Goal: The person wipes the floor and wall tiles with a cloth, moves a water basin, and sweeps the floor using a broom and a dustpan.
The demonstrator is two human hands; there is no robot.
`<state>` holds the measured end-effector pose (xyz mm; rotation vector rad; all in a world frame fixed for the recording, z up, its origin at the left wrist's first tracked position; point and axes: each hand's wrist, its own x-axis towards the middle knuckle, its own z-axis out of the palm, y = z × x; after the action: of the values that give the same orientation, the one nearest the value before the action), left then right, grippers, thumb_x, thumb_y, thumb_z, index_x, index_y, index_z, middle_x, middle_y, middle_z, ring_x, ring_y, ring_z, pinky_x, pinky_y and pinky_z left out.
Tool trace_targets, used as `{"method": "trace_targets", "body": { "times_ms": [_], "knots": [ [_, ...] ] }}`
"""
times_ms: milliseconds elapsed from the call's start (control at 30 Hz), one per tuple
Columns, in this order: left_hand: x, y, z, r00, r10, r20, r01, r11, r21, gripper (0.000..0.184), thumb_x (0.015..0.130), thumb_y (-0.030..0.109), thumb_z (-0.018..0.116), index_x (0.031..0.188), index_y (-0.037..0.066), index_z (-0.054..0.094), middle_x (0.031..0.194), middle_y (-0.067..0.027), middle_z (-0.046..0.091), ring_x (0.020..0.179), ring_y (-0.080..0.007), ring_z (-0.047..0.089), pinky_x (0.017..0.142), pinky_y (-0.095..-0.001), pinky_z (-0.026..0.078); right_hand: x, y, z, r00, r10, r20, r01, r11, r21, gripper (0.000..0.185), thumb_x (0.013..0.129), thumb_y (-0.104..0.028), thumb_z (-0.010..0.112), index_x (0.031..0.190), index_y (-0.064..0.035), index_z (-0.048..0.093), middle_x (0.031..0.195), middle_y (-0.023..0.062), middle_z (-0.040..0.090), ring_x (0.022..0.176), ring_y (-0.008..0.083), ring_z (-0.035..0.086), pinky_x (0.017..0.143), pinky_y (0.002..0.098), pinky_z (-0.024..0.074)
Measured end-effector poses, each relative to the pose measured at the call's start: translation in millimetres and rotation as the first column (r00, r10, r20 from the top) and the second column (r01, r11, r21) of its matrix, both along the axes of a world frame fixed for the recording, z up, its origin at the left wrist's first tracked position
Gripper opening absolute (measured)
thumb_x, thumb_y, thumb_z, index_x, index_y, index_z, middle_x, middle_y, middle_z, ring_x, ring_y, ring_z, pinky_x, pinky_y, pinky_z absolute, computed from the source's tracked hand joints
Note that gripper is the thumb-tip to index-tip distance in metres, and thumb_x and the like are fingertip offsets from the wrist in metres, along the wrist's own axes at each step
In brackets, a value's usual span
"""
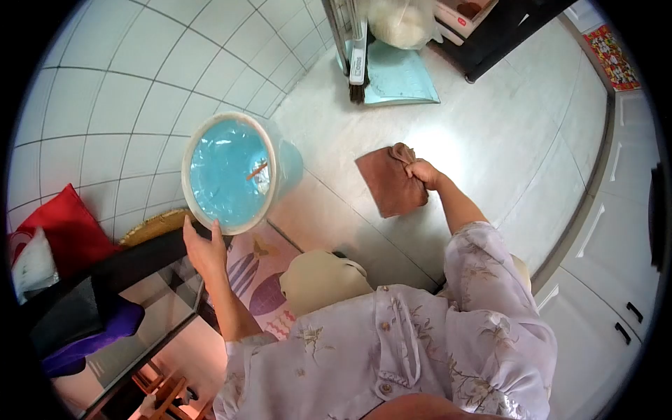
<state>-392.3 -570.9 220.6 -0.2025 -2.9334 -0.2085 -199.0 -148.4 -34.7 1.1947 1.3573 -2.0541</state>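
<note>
A translucent trash bin (287, 164) with a pale rim and a light-blue bag lining stands by the tiled wall. Inside it are a small orange-brown strip and a whitish scrap. My left hand (206, 253) is at the near edge of its rim, thumb and forefinger apart against it, the other fingers mostly hidden. My right hand (424, 173) is closed around the bunched corner of a brown cloth (390, 183). The rest of the cloth hangs spread out above the pale floor tiles.
A light-blue dustpan (399, 73) and a brush (358, 66) stand at the back, beside a plastic bag (400, 24) and a black rack (514, 38). White cabinets (602, 262) line the right. A patterned mat (255, 273) lies near my legs; a red bag (68, 231) is at left.
</note>
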Motion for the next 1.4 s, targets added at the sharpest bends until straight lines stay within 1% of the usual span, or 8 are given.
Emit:
{"method": "trace_targets", "body": {
  "times_ms": [233, 367, 433, 533, 667, 967, 1033, 1400],
  "knots": [
    [-15.6, 179.8, 127.3, 0.773, -0.547, -0.322, 0.634, 0.648, 0.422, 0.055, 0.078, 0.014, 0.068, 0.126, -0.002, 0.046, 0.122, -0.0177, 0.053, 0.113, -0.0285, 0.052, 0.095, -0.0366, 0.040, -29.6, 72.7, 69.2, 0.950, 0.313, 0.014, -0.310, 0.932, 0.188, 0.017, 0.055, -0.004, 0.055, 0.071, -0.0023, 0.058, 0.069, 0.0049, 0.055, 0.060, 0.0177, 0.054, 0.053, 0.0304, 0.0456],
    [-53.9, 278.0, 192.7, 0.505, -0.560, -0.657, 0.804, 0.581, 0.123, 0.054, 0.077, 0.025, 0.073, 0.121, 0.000, 0.052, 0.119, -0.0153, 0.056, 0.112, -0.0256, 0.053, 0.096, -0.0357, 0.040, -36.6, 87.8, 117.0, 0.937, 0.334, -0.099, -0.306, 0.925, 0.225, 0.027, 0.056, -0.005, 0.055, 0.081, 0.0031, 0.060, 0.072, 0.0070, 0.058, 0.064, 0.0189, 0.057, 0.057, 0.0305, 0.0487],
    [-60.8, 313.8, 236.3, 0.067, -0.559, -0.827, 0.751, 0.574, -0.326, 0.054, 0.074, 0.030, 0.075, 0.116, 0.001, 0.056, 0.107, -0.0139, 0.062, 0.103, -0.0261, 0.057, 0.089, -0.0361, 0.043, -24.2, 89.6, 112.2, 0.933, 0.330, -0.145, -0.296, 0.931, 0.215, 0.027, 0.056, -0.005, 0.055, 0.081, 0.0032, 0.060, 0.072, 0.0067, 0.058, 0.065, 0.0185, 0.057, 0.058, 0.0305, 0.0489],
    [-76.6, 349.6, 285.8, -0.065, -0.562, -0.825, 0.769, 0.498, -0.400, 0.046, 0.075, 0.029, 0.073, 0.112, 0.004, 0.059, 0.096, -0.0123, 0.063, 0.096, -0.0240, 0.058, 0.085, -0.0360, 0.043, -9.2, 90.1, 134.1, 0.916, 0.352, -0.195, -0.323, 0.932, 0.163, 0.030, 0.057, -0.004, 0.054, 0.086, 0.0027, 0.060, 0.078, 0.0080, 0.060, 0.070, 0.0193, 0.058, 0.063, 0.0314, 0.0492],
    [-111.7, 363.3, 323.2, 0.032, -0.722, -0.691, 0.318, 0.663, -0.678, 0.047, 0.079, 0.018, 0.062, 0.125, 0.020, 0.054, 0.100, -0.0122, 0.063, 0.095, -0.0196, 0.059, 0.092, -0.0392, 0.037, 21.1, 99.9, 149.9, 0.913, 0.388, -0.131, -0.365, 0.916, 0.168, 0.040, 0.062, -0.007, 0.053, 0.100, 0.0030, 0.059, 0.090, 0.0139, 0.061, 0.083, 0.0251, 0.060, 0.075, 0.0328, 0.0491],
    [-98.7, 379.1, 363.4, 0.110, -0.850, -0.515, 0.405, 0.512, -0.758, 0.079, 0.076, -0.004, 0.049, 0.136, 0.044, 0.033, 0.140, 0.0147, 0.038, 0.129, -0.0153, 0.036, 0.099, -0.0544, 0.026, 127.1, 82.8, 183.5, 0.994, -0.102, -0.036, 0.101, 0.994, -0.034, 0.048, 0.062, -0.005, 0.050, 0.109, 0.0055, 0.053, 0.093, 0.0124, 0.058, 0.085, 0.0238, 0.058, 0.075, 0.0340, 0.0489],
    [-80.5, 389.3, 382.2, 0.434, -0.810, -0.394, -0.329, 0.264, -0.907, 0.072, 0.080, -0.001, 0.052, 0.135, 0.044, 0.035, 0.140, 0.0136, 0.039, 0.129, -0.0112, 0.036, 0.100, -0.0534, 0.026, 150.4, 67.3, 176.5, 0.966, -0.258, 0.000, 0.257, 0.962, -0.091, 0.036, 0.063, -0.004, 0.050, 0.098, 0.0055, 0.054, 0.085, 0.0070, 0.054, 0.077, 0.0190, 0.054, 0.067, 0.0332, 0.0477],
    [-84.2, 394.4, 444.4, 0.424, -0.842, -0.334, -0.056, 0.344, -0.937, 0.071, 0.070, 0.020, 0.076, 0.129, 0.046, 0.043, 0.138, 0.0111, 0.042, 0.127, -0.0115, 0.039, 0.099, -0.0480, 0.025, 185.2, -38.5, 244.8, 0.645, -0.756, 0.112, 0.763, 0.631, -0.140, 0.024, 0.065, 0.002, 0.050, 0.088, 0.0006, 0.056, 0.075, 0.0019, 0.051, 0.066, 0.0161, 0.051, 0.061, 0.0311, 0.0467]
  ]
}}
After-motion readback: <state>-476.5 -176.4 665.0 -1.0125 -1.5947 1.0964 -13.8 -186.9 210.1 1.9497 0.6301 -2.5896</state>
